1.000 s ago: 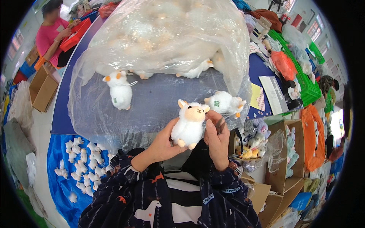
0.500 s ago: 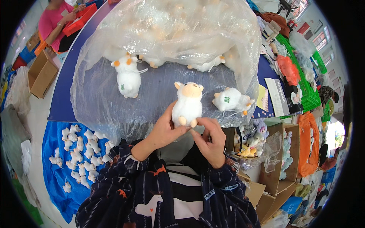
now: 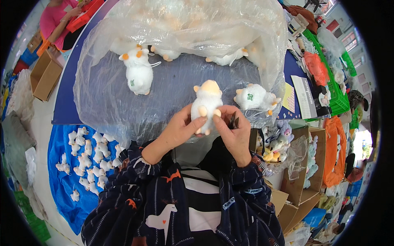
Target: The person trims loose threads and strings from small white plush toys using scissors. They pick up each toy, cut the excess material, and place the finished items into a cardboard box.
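Observation:
A white plush toy animal with a peach face and peach paws is held upright between my hands, just over the table's near edge. My left hand grips its side, the thumb across its lower belly. My right hand pinches one paw on the other side. A small dark pointed tool, perhaps thread snips, sticks out from the right fingers; its kind is partly hidden. To the right lies another plush toy with a green mark. A third plush toy lies at the left, beside the bag's opening.
A large clear plastic bag full of plush toys covers much of the blue table. Several finished-looking white toys lie on a blue sheet at lower left. Cardboard boxes stand at right. A person in pink sits far left.
The plush toy has tipped back, its face turned more upward, and my hands have risen along its body. The dark tool now shows in my right hand. The whole view has shifted slightly.

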Motion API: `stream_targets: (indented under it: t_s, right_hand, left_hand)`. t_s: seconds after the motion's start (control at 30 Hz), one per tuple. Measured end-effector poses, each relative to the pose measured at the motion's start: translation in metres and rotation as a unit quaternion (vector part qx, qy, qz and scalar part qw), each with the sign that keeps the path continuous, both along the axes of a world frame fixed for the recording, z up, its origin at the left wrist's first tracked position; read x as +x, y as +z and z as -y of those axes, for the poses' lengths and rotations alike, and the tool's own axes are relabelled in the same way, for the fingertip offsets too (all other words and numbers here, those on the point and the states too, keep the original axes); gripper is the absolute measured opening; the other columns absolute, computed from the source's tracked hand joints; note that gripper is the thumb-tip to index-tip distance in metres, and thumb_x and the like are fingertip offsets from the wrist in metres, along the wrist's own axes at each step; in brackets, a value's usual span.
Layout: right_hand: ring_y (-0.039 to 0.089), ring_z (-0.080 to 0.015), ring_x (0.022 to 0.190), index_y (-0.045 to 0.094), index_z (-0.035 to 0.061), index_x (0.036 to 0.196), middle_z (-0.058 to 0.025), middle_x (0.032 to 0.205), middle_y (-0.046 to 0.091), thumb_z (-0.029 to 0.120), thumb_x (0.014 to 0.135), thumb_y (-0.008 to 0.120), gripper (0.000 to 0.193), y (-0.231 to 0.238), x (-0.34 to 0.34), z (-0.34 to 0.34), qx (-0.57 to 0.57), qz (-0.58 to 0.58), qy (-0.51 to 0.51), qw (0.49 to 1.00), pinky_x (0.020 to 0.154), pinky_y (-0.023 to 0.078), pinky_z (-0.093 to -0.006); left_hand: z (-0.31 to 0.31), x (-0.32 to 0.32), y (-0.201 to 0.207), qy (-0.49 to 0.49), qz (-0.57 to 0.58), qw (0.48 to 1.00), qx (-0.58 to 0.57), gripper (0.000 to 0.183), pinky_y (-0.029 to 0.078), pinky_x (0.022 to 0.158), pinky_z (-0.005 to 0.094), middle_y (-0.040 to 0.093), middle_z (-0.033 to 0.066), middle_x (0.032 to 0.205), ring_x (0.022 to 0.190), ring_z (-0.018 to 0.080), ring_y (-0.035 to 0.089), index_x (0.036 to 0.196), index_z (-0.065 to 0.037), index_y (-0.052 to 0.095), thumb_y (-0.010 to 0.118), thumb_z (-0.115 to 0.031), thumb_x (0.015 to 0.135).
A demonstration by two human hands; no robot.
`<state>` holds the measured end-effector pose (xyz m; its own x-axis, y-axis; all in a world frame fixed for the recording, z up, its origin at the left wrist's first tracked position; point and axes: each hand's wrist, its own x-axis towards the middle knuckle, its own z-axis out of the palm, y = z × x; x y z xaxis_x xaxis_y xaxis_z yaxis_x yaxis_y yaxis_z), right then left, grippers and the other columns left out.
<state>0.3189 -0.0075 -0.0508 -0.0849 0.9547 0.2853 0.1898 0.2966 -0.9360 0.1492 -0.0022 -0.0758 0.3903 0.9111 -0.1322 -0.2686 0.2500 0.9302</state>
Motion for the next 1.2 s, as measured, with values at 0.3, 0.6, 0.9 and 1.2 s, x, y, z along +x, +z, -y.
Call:
stream_targets:
  t_s: [0.3, 0.6, 0.9, 1.2]
  right_hand:
    - [0.046, -0.007, 0.051, 0.059, 0.0053, 0.104, -0.0024, 0.081, 0.059, 0.0, 0.073, 0.069, 0.033, 0.003, 0.002, 0.015, 0.101, 0.126, -0.012, 0.987, 0.045, 0.037, -0.0197]
    - [0.062, -0.0175, 0.063, 0.057, 0.0047, 0.097, -0.0078, 0.084, 0.058, -0.002, 0.072, 0.069, 0.028, -0.009, -0.007, 0.011, 0.135, 0.162, -0.018, 0.977, 0.053, 0.051, -0.0263]
    - [0.055, -0.0077, 0.061, 0.057, 0.0032, 0.093, -0.0055, 0.078, 0.056, -0.002, 0.075, 0.067, 0.021, -0.007, -0.01, 0.016, 0.102, 0.132, -0.042, 0.985, 0.051, 0.045, -0.0208]
    - [0.042, -0.0007, 0.059, 0.06, 0.0003, 0.093, 0.0041, 0.08, 0.056, 0.002, 0.08, 0.065, 0.014, -0.013, -0.001, 0.021, -0.128, -0.161, -0.032, 0.978, 0.053, 0.034, -0.0161]
  left_hand:
    - [-0.006, -0.003, 0.004, 0.027, 0.17, 0.981, -0.092, 0.043, 0.053, 0.073, 0.0267, 0.056, 0.0091, 0.11, 0.096, 0.0171, 0.059, 0.126, -0.003, 0.041, 0.049, -0.03, 0.093]
    - [-0.003, 0.003, 0.001, 0.036, 0.131, 0.987, -0.081, 0.048, 0.052, 0.083, 0.0331, 0.051, 0.0108, 0.117, 0.103, 0.018, 0.056, 0.126, 0.0, 0.038, 0.053, -0.03, 0.092]
    - [-0.001, 0.005, -0.002, 0.051, 0.158, 0.983, -0.075, 0.046, 0.051, 0.085, 0.0332, 0.051, 0.0116, 0.118, 0.104, 0.019, 0.056, 0.126, 0.0, 0.037, 0.056, -0.02, 0.089]
    - [-0.005, -0.004, -0.012, 0.032, 0.271, 0.951, -0.146, 0.041, 0.055, 0.078, 0.0319, 0.056, 0.0147, 0.11, 0.094, 0.0249, 0.062, 0.125, 0.001, 0.039, 0.052, -0.018, 0.091]
